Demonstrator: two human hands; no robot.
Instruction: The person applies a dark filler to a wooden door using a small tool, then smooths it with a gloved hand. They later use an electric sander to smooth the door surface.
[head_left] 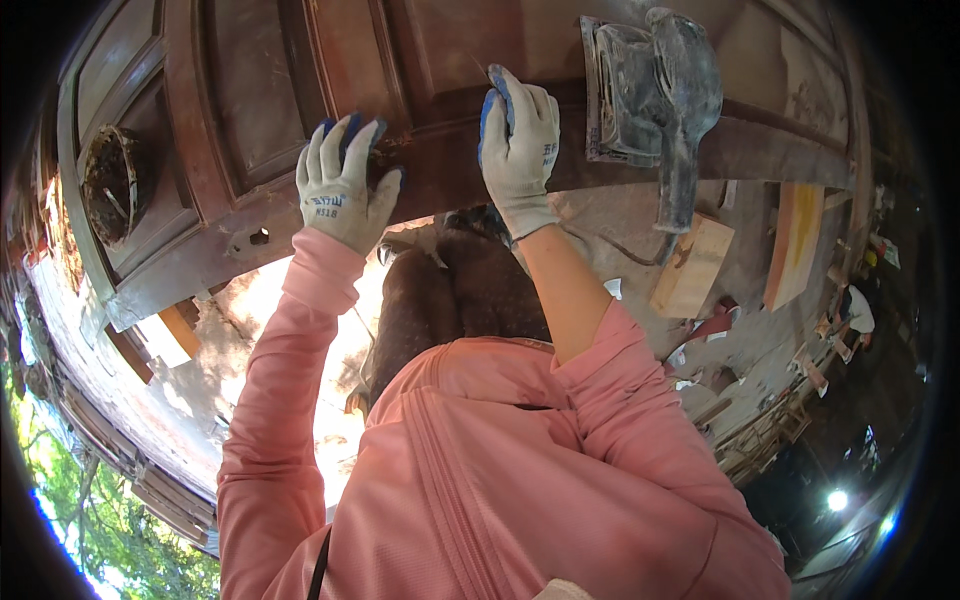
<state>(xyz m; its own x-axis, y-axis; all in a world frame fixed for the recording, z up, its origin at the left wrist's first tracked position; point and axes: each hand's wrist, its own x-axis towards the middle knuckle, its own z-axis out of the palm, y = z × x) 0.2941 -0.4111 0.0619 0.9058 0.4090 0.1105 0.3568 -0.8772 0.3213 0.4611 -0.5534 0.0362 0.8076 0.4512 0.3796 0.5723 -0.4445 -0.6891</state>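
A brown panelled wooden door (250, 90) lies flat before me, with a lock hole (260, 236) in its near edge. My left hand (338, 190), in a white work glove with blue fingertips, rests at that edge with its fingers spread. In a matching glove, my right hand (522, 140) is over the door further right. Its index finger reaches forward apart from the thumb, the other fingers bend slightly, and I see nothing held. To the right of that hand sits a dusty grey power sander (650, 95) on the door, its handle sticking out past the near edge.
A round container (110, 185) with dark contents is on the door's left end. Wooden blocks (692, 262) stand under the door at the right, another (172, 335) at the left. A cord (620, 252) trails from the sander. Scraps and timber litter the ground at right.
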